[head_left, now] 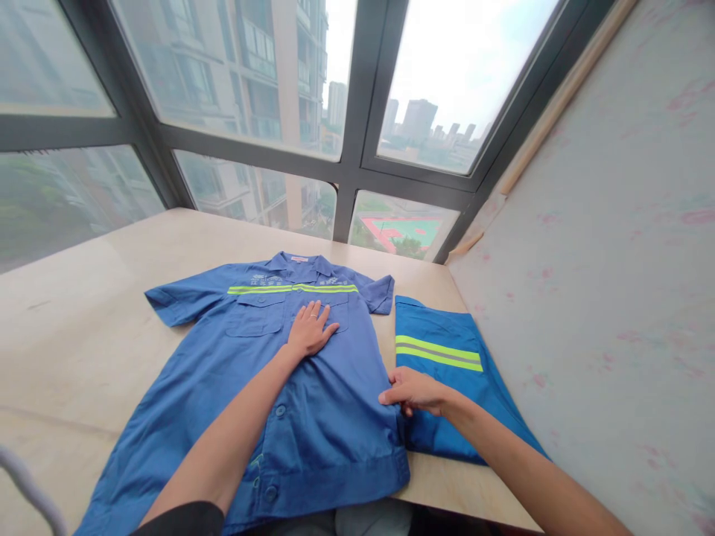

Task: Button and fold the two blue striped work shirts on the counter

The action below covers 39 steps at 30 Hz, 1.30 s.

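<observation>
A blue short-sleeved work shirt (217, 380) lies spread front side up, its collar away from me and a yellow-green reflective stripe across the chest. My left hand (311, 330) rests flat on the chest near the pocket, fingers extended, a ring on one finger. At the shirt's right side edge, my right hand (410, 390) pinches the fabric between thumb and fingers. The lower placket shows buttons, and the hem band hangs near the table's front edge. Just right of the shirt sits a folded blue garment (441, 327) with a similar stripe, partly behind my right forearm.
The pale wooden surface (83, 320) runs up to grey-framed windows (349, 179). A wall with faded floral paper (603, 283) borders the right side. At the lower left edge a grey curved tube or cable (30, 487) shows.
</observation>
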Motion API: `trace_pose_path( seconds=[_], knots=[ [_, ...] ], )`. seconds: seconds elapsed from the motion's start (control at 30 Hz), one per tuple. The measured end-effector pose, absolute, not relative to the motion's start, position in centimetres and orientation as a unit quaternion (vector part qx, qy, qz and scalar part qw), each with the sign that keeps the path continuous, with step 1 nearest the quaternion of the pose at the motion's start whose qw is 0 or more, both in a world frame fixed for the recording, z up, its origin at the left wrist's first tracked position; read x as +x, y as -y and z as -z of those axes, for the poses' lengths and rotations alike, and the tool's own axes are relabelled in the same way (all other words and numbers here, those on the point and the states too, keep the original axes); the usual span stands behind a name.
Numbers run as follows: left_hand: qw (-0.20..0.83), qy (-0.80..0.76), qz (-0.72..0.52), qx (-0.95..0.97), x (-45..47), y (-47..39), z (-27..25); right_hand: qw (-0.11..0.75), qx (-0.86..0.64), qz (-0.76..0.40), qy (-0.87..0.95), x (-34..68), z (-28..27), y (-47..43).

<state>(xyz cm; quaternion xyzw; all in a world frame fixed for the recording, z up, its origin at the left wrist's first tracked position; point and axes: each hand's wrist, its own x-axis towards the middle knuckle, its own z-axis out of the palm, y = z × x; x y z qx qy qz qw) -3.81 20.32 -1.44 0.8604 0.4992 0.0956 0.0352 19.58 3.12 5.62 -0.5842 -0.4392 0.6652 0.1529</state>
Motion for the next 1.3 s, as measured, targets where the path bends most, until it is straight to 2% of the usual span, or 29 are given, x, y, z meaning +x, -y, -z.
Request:
trace_pose_path(
  seconds=[0.33,0.47,0.6,0.67,0.77,0.97,1.13,1.2,1.3],
  knots=[
    [0.029,-0.496,-0.094,0.863,-3.9,-20.4,1.7,0.155,-0.579,-0.693,0.399,19.1,-6.5,2.8],
    [0.030,-0.497,-0.088,0.863,-3.9,-20.6,1.9,0.118,-0.582,-0.652,0.471,18.5,-6.5,4.2],
    [0.033,-0.499,-0.081,0.862,-4.0,-20.7,1.9,0.158,-0.585,-0.600,0.522,18.7,-7.1,4.7],
    [0.041,-0.495,-0.077,0.864,-4.1,-20.7,1.8,0.192,-0.575,-0.630,0.486,18.7,-7.3,5.0],
    [0.051,-0.490,-0.072,0.867,-4.2,-20.5,1.4,0.198,-0.547,-0.711,0.395,18.5,-6.9,5.8],
    [0.053,-0.489,-0.067,0.868,-4.2,-20.3,1.1,0.126,-0.533,-0.747,0.378,18.2,-5.0,7.1],
    [0.053,-0.486,-0.065,0.870,-4.2,-20.2,1.0,0.023,-0.560,-0.694,0.452,20.2,-7.9,4.0],
    [0.043,-0.484,-0.060,0.872,-4.3,-20.2,0.6,0.046,-0.587,-0.644,0.488,21.3,-9.2,1.7],
    [0.019,-0.476,-0.060,0.877,-4.3,-20.0,-0.6,0.135,-0.619,-0.582,0.509,22.9,-9.8,-3.0]
  ],
)
